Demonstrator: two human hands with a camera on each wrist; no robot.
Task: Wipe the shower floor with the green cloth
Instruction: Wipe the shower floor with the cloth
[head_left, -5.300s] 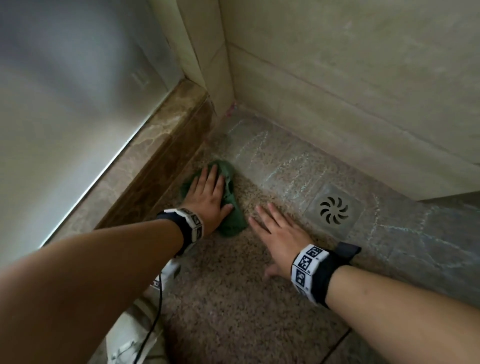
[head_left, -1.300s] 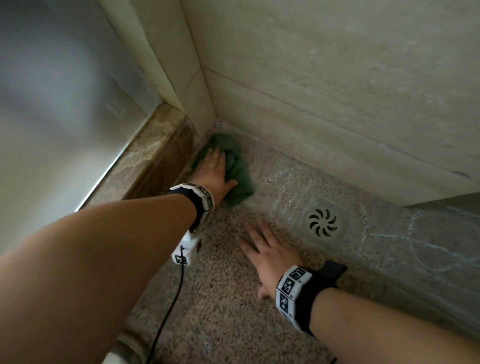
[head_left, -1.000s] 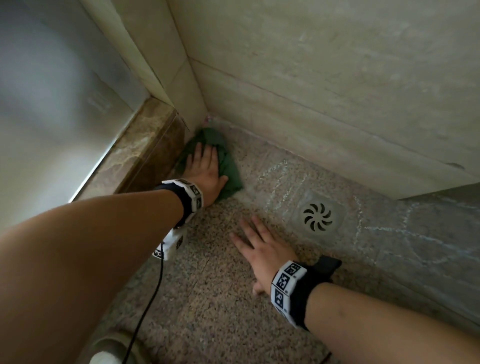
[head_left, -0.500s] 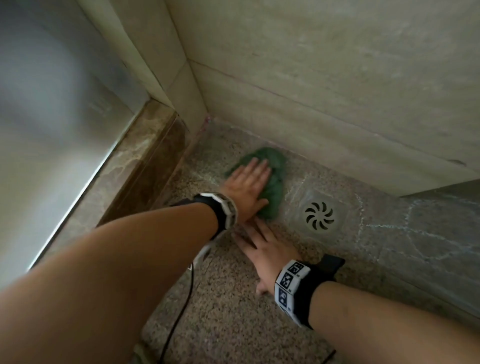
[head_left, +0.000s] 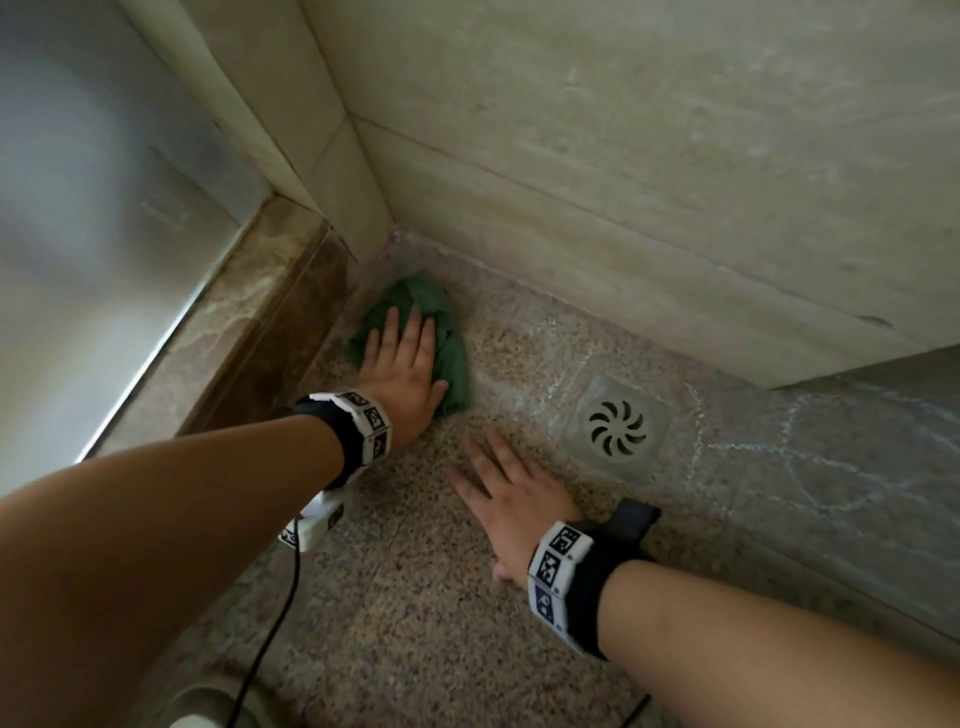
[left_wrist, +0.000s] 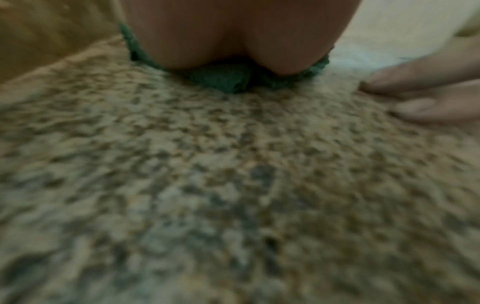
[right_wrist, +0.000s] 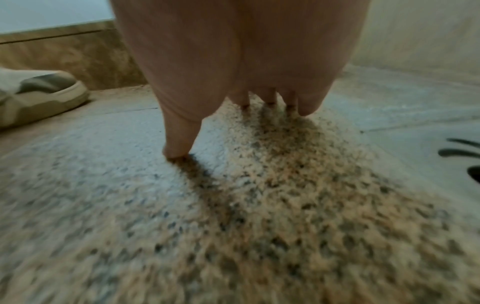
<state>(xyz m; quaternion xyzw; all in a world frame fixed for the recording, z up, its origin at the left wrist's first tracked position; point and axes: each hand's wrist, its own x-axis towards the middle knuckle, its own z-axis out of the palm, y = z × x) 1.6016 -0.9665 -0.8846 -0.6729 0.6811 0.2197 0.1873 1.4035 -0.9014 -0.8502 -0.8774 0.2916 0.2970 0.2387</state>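
Note:
The green cloth (head_left: 452, 358) lies bunched on the speckled shower floor (head_left: 405, 597) near the far left corner, beside the brown stone curb. My left hand (head_left: 402, 358) presses flat on it with straight fingers, covering most of it. In the left wrist view the cloth (left_wrist: 223, 82) peeks out under the heel of my left hand (left_wrist: 233, 41). My right hand (head_left: 509, 499) rests palm down on the bare floor, fingers spread, just nearer than the cloth. The right wrist view shows the right hand (right_wrist: 233, 61) with fingertips (right_wrist: 270, 100) on the floor (right_wrist: 259, 205).
A round metal drain (head_left: 617, 428) sits in the floor right of my right hand, its edge also visible as the drain (right_wrist: 462, 152). Beige tiled walls (head_left: 623, 156) meet at the corner. A brown curb (head_left: 260, 322) and glass panel bound the left. A shoe (right_wrist: 39, 92) stands behind. A black cable (head_left: 270, 639) trails from my left wrist.
My left hand has slid the cloth from beside the drain back left into the corner by the curb. The right hand has stayed flat on the floor.

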